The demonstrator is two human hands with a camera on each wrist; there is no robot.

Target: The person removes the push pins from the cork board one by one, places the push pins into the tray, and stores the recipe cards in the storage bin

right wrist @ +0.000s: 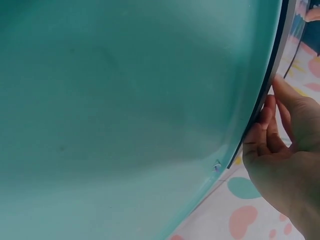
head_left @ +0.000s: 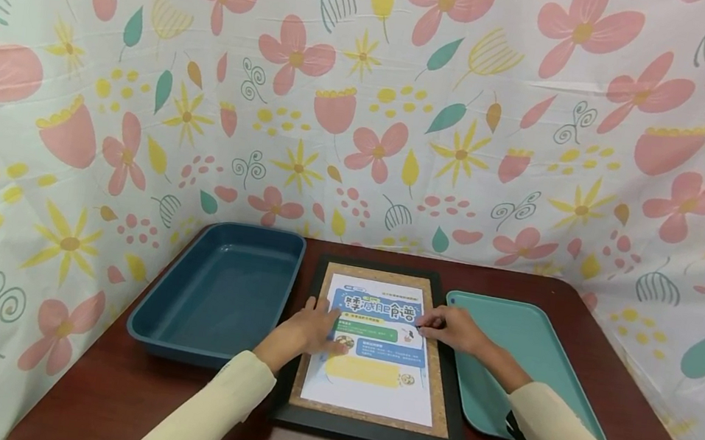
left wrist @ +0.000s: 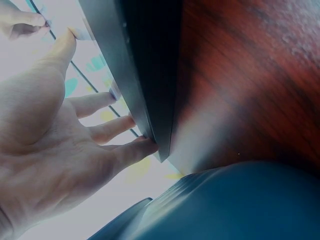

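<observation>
A printed paper sheet (head_left: pixel 379 394) with a blue heading lies on a cork board (head_left: pixel 441 410) in a black frame (head_left: pixel 364 436). My left hand (head_left: pixel 309 326) rests on the sheet's left side, fingers spread; in the left wrist view, its fingertips reach over the frame's edge. At the sheet's right edge, the fingers of my right hand (head_left: pixel 455 329) are bent together. They pinch a small dark thing (head_left: pixel 420 326), too small to name. The right wrist view shows this hand (right wrist: pixel 295 135) beside the frame's edge, its fingertips partly hidden.
A deep blue tray (head_left: pixel 141 326) stands left of the board. On the right is a flat teal tray (head_left: pixel 510 345), with a small shiny object (right wrist: pixel 216 166) at its corner. A black thing (head_left: pixel 514 426) shows partly behind my right sleeve. Flowered cloth (head_left: pixel 381 105) hangs behind the table.
</observation>
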